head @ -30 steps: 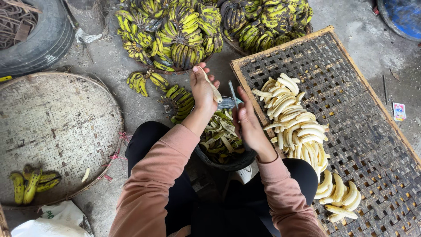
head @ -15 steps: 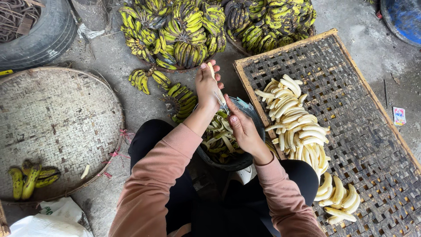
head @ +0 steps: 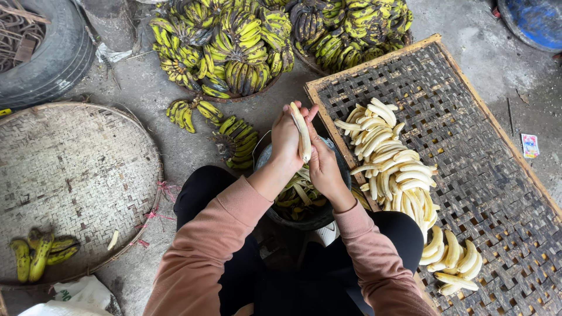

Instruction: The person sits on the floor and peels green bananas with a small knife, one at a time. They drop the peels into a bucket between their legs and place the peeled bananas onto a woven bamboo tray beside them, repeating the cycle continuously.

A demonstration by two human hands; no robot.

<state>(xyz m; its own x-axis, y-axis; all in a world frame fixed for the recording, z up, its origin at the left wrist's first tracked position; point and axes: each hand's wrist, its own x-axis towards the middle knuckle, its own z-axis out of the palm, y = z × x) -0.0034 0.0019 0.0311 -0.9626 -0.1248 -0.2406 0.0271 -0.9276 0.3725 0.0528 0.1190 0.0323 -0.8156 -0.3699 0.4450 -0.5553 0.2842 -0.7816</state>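
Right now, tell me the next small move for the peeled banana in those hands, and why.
Probably set the peeled banana on the woven rack beside the peeled pile. It looks bare of skin, both the left hand and the right hand hold it, and peels fill the bucket.

tray (head: 468,93): rough woven bamboo, wood rim | peeled banana (head: 302,133): smooth, matt | bucket (head: 328,215): maybe plastic

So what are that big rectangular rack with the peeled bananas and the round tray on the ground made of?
The rectangular rack looks like dark split-bamboo strips in an open lattice, edged with a pale wooden frame; gaps show between the strips. The round tray looks like tightly woven bamboo or similar cane, pale, dry and matte, with a bound rim. Which plant fibre it is can't be told.
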